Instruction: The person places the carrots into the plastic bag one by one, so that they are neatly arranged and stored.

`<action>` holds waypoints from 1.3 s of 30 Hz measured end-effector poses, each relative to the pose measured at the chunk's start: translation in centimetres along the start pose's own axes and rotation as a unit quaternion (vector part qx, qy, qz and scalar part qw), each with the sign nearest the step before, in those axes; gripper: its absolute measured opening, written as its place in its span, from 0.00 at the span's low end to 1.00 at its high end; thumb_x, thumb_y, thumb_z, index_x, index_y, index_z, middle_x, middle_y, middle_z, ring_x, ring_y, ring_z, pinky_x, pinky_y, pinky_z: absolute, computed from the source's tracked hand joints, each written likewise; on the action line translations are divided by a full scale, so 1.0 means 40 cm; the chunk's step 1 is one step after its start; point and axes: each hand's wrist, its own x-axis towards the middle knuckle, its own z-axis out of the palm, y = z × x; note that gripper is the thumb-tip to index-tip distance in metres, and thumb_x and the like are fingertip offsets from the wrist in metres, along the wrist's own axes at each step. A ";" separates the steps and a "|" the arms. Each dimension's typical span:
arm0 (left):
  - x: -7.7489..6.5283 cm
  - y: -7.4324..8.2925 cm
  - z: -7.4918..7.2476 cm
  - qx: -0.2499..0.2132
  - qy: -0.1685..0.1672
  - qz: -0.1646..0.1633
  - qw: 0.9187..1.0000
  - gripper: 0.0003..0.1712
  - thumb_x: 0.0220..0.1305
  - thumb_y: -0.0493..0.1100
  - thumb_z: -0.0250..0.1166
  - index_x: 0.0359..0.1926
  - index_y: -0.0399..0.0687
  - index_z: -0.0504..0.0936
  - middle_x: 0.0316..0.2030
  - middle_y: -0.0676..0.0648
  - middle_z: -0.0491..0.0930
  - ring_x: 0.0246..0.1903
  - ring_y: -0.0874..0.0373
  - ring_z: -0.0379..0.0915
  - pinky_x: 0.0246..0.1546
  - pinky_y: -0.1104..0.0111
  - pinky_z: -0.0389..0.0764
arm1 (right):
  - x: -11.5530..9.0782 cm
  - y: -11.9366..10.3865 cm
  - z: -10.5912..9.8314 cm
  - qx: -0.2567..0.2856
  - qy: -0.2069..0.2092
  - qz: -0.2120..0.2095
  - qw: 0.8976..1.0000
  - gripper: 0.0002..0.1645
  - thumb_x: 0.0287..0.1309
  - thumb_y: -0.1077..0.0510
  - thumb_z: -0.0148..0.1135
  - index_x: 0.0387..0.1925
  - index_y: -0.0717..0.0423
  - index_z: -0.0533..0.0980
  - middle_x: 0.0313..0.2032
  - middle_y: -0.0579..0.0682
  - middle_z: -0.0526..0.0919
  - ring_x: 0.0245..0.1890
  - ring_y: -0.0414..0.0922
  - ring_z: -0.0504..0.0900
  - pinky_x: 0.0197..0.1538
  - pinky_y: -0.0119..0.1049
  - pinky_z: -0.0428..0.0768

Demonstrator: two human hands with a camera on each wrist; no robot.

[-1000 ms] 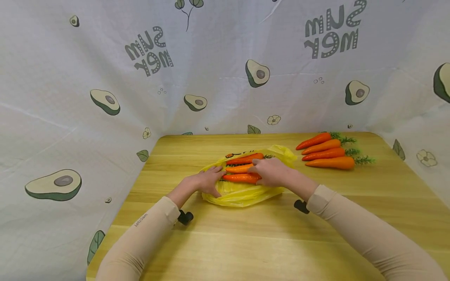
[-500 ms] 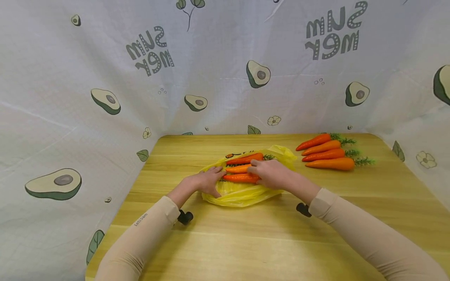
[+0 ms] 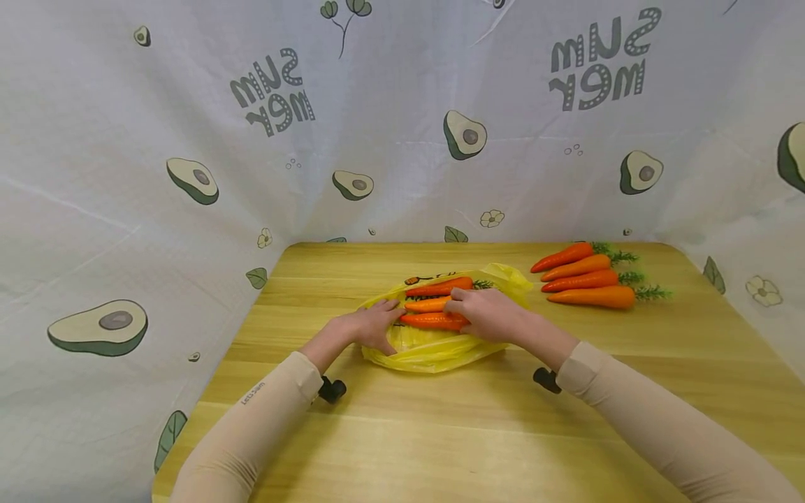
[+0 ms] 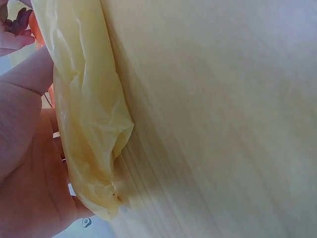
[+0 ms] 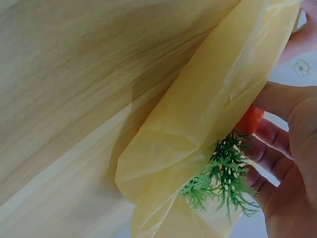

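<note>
Three toy carrots lie side by side on a yellow plastic bag (image 3: 434, 358) in the middle of the table: a red-orange back carrot (image 3: 440, 287), an orange middle carrot (image 3: 428, 305) and a red-orange front carrot (image 3: 432, 321). My right hand (image 3: 487, 313) holds the middle and front carrots near their leafy ends, covering those ends in the head view. Green leaves (image 5: 225, 173) and an orange end show beside its fingers in the right wrist view. My left hand (image 3: 375, 325) rests spread at the bag's left side, fingertips by the carrot tips, bag film (image 4: 91, 109) alongside its thumb.
Several more carrots lie in a row at the back right of the wooden table (image 3: 402, 433), including a front orange one (image 3: 594, 297). A white curtain (image 3: 390, 84) printed with avocados hangs behind and beside the table.
My right hand has drawn back slightly from the back carrot, so its end and leaves show more. The left hand stays in place, and the head view has shifted a little.
</note>
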 end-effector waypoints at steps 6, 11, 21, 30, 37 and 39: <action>0.004 -0.001 0.002 0.001 0.000 0.003 1.000 0.55 0.64 0.59 0.70 0.81 0.56 0.48 0.81 0.46 0.38 0.80 0.45 0.32 0.74 0.40 0.49 | 0.002 -0.008 0.002 -0.007 0.018 -0.019 1.000 0.14 0.53 0.63 0.76 0.41 0.49 0.83 0.33 0.44 0.72 0.24 0.39 0.69 0.25 0.30 0.71; 0.002 0.001 0.001 0.001 0.002 0.002 1.000 0.54 0.63 0.58 0.70 0.81 0.56 0.49 0.81 0.46 0.40 0.80 0.45 0.33 0.74 0.40 0.49 | 0.005 -0.014 0.013 -0.011 0.032 -0.028 0.999 0.10 0.57 0.66 0.70 0.38 0.50 0.83 0.31 0.45 0.71 0.23 0.39 0.68 0.23 0.29 0.69; 0.007 -0.003 0.003 -0.003 0.006 0.006 1.000 0.56 0.63 0.58 0.71 0.81 0.54 0.47 0.81 0.46 0.41 0.80 0.45 0.34 0.74 0.40 0.49 | 0.005 -0.017 0.017 -0.025 0.034 -0.009 0.999 0.09 0.61 0.67 0.65 0.38 0.50 0.83 0.28 0.44 0.76 0.23 0.40 0.71 0.22 0.31 0.70; 0.007 -0.003 0.002 0.007 -0.001 0.002 1.000 0.57 0.63 0.59 0.70 0.81 0.51 0.45 0.81 0.46 0.40 0.80 0.46 0.34 0.75 0.41 0.49 | -0.001 -0.019 0.015 -0.001 0.020 -0.003 1.000 0.07 0.59 0.65 0.68 0.38 0.50 0.84 0.31 0.45 0.82 0.27 0.42 0.79 0.26 0.35 0.77; 0.006 -0.001 -0.003 0.012 -0.003 0.002 1.000 0.57 0.63 0.59 0.70 0.81 0.51 0.46 0.81 0.46 0.40 0.80 0.46 0.34 0.75 0.41 0.50 | -0.008 -0.029 0.008 0.036 -0.012 -0.005 0.999 0.09 0.64 0.61 0.66 0.42 0.46 0.87 0.34 0.42 0.88 0.25 0.39 0.79 0.30 0.35 0.79; 0.004 0.000 -0.004 0.010 -0.004 0.003 1.000 0.56 0.64 0.59 0.70 0.81 0.51 0.46 0.81 0.46 0.40 0.80 0.46 0.34 0.74 0.41 0.50 | -0.008 -0.035 0.003 0.043 -0.030 0.000 0.999 0.12 0.65 0.61 0.65 0.46 0.44 0.87 0.33 0.41 0.87 0.22 0.38 0.75 0.27 0.33 0.76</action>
